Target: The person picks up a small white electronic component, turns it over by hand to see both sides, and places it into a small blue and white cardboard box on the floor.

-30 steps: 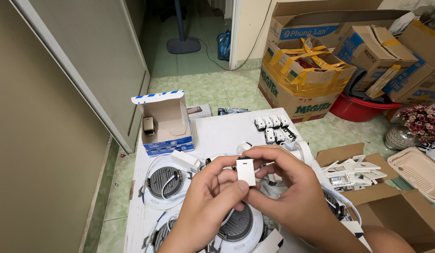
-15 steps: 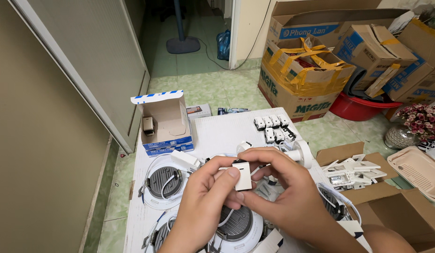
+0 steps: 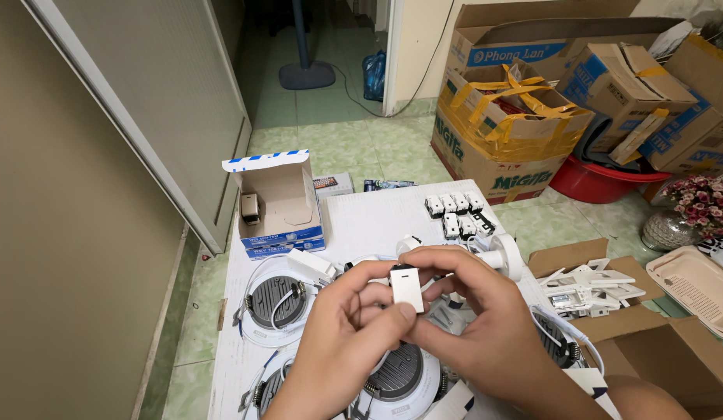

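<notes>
Pinching a small white rectangular switch module (image 3: 406, 288), upright: left hand (image 3: 342, 330) and right hand (image 3: 474, 319), grips closed on it.

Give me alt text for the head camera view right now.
Two bare hands, the left hand and right hand, hold a small white switch module together above a white table. Round recessed lights, more switch modules and an open small box lie on it.

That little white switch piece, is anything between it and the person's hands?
Nothing visible. The white switch piece is pinched directly by both hands, left hand and right hand, above the round white lamps on the table.
</notes>
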